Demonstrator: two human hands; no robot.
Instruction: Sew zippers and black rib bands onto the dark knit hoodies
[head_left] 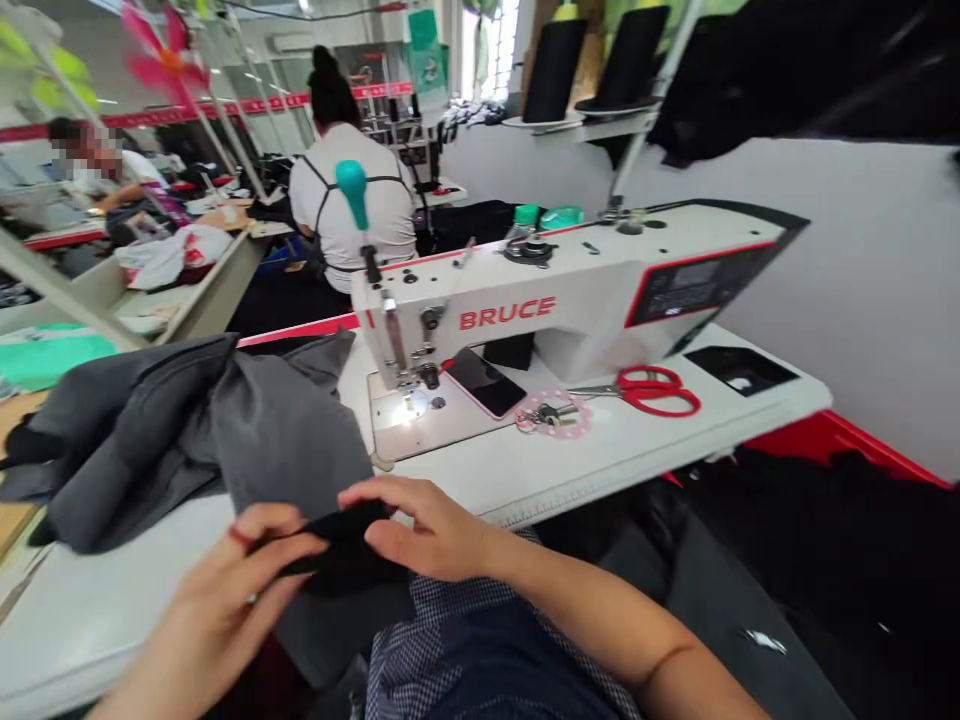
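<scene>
Black fabric (346,548) is stretched between my two hands at the table's front edge. My left hand (244,575) pinches its left end between thumb and fingers, slightly blurred. At the right end, my right hand (420,525) holds the fabric with thumb and fingers. Dark grey cloth (289,430) spreads over the table just beyond my hands and reaches left. The white sewing machine (585,290) stands beyond my right hand, its needle area lit and no cloth under it.
On the machine table (465,480) lie a phone (487,382), keys (555,415) and red-handled scissors (652,390). Black thread cones (555,65) stand above. A person in white (367,190) sits ahead; another person (112,165) is at far left. Dark fabric (840,550) lies at lower right.
</scene>
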